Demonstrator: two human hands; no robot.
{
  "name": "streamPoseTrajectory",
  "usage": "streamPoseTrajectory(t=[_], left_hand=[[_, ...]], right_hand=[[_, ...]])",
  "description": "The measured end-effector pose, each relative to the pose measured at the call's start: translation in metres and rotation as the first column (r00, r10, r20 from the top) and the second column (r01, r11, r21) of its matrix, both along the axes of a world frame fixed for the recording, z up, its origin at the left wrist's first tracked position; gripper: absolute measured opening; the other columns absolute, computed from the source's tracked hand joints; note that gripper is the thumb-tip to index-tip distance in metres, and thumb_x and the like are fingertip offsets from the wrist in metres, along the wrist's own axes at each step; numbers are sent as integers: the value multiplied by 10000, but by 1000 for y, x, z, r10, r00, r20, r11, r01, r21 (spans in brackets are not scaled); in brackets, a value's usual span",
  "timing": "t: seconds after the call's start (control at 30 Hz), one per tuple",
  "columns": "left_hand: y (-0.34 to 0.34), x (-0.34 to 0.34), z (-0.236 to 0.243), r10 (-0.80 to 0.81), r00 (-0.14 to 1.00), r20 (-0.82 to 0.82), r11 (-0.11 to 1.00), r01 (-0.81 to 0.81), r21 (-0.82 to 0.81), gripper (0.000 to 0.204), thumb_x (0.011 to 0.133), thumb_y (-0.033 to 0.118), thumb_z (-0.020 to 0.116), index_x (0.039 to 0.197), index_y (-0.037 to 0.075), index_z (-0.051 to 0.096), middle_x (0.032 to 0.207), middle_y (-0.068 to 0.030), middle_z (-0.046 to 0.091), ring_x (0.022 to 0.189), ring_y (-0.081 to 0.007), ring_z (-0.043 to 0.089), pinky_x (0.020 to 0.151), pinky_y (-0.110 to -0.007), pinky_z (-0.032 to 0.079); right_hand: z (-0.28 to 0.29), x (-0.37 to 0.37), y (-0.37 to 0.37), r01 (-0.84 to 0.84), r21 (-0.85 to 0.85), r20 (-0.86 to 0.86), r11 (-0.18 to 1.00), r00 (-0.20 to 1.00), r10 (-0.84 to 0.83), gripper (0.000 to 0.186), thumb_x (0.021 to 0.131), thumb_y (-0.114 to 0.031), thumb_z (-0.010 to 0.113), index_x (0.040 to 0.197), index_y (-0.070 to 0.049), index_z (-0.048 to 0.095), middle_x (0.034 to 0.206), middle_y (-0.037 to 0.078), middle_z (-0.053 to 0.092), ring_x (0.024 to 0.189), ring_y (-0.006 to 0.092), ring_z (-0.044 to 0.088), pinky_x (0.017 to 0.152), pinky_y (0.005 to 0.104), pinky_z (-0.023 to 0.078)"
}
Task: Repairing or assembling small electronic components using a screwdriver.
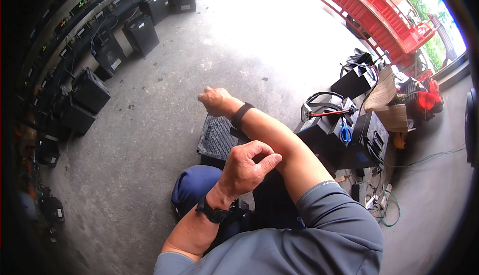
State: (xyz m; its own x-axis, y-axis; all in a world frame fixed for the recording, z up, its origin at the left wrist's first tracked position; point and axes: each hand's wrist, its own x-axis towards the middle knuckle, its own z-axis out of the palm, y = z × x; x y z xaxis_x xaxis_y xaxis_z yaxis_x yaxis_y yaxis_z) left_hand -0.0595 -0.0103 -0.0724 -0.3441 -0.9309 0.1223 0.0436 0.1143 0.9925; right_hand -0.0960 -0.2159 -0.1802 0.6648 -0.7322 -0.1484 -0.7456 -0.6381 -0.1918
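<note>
On a bare grey concrete floor [149, 140], stained and cracked in places, a person sat with one blue-trousered knee [192, 187] raised. Their right hand [215, 100] was stretched forward over a black ribbed box [215, 137] on the floor, fingers curled loosely into a fist and holding nothing that could be seen. The left hand [245, 167], with a dark watch [213, 212] at the wrist, rested against the right forearm [284, 147], its fingers bent and thumb pressed to the skin, gripping no object. A black band [241, 115] circled the right wrist.

Along the left wall ran a row of black batteries [107, 55] wired to a long rack of chargers [75, 20]. To the right stood more black batteries [369, 135] with red and black cables [327, 110], blue-handled scissors [345, 133] lying on one, and pieces of cardboard [386, 100] beside them. Beyond, in bright daylight at the open doorway, sat a red metal frame [379, 15]. Green wire [394, 212] trailed across the floor at lower right.
</note>
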Motion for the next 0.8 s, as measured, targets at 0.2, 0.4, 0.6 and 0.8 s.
streamPoseTrajectory(t=[0.2, 0.4, 0.6, 0.8], left_hand=[[0, 1, -3, -1, 1000, 18, 1000, 1, 2, 110, 869, 102, 744, 858, 10, 685, 709, 6, 647, 670, -46, 544, 607, -228, 462], [-2, -1, -2, -6, 1000, 14, 1000, 6, 0, 111, 867, 102, 746, 858, 10, 685, 720, 2, 650, 675, -53, 553, 618, -229, 471], [-2, 2, -3, 2, 1000, 22, 1000, -3, 1, 129, 865, 115, 753, 855, 8, 682, 725, -3, 652, 677, -53, 560, 629, -228, 479], [-1, 0, 1, -7, 1000, 17, 1000, 7, 9, 138, 862, 120, 758, 854, 6, 680, 736, -12, 657, 689, -54, 572, 635, -230, 484]], right_hand=[[12, 4, 10, 84, 15, 52, 996, 995, -85, 162, 871, -107, 540, 1004, -57, 617, 1099, 213, 624, 994, 370, 660, 806, 433, 553], [-7, 0, -3, -18, -47, 91, 999, 996, 22, 218, 908, -226, 587, 1038, -56, 626, 1126, 212, 628, 1012, 365, 659, 818, 447, 547], [13, 6, 1, 77, 123, -87, 989, 994, -66, 206, 912, -154, 539, 1077, -62, 618, 1111, 209, 606, 983, 375, 661, 815, 453, 547], [-10, -1, -4, 15, -24, 97, 1000, 995, -12, 228, 921, -245, 561, 1057, -78, 634, 1112, 214, 628, 1000, 382, 660, 826, 454, 544]])
